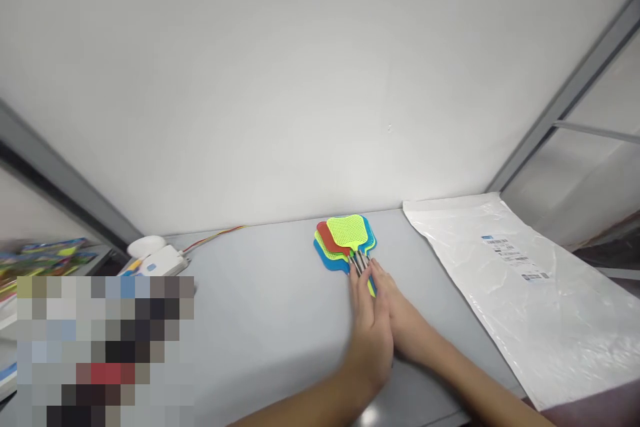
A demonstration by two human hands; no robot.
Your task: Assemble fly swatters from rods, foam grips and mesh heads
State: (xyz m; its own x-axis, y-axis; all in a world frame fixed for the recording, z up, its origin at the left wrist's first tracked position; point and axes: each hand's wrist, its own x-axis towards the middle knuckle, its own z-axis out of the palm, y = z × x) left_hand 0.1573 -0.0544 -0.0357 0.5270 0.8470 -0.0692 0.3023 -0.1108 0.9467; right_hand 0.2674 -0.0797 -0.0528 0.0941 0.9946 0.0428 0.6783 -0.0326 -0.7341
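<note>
A bundle of fly swatters (349,231) lies on the grey table, their perforated heads fanned out in yellow-green, red and blue. Silvery metal shafts run from the heads down between my hands. My left hand (369,320) presses the bundle from the left with its fingers stretched along the shafts. From the right, my right hand (399,310) closes against the same bundle, so the swatters are squeezed between both hands. The lower ends of the handles are mostly hidden by my hands.
A large white plastic mailing bag (525,307) with a printed label covers the table's right side. At the left stand a white device (163,261) and a thin coloured cable (215,235). Brightly coloured packages (55,257) lie beyond them. A white wall rises behind the table.
</note>
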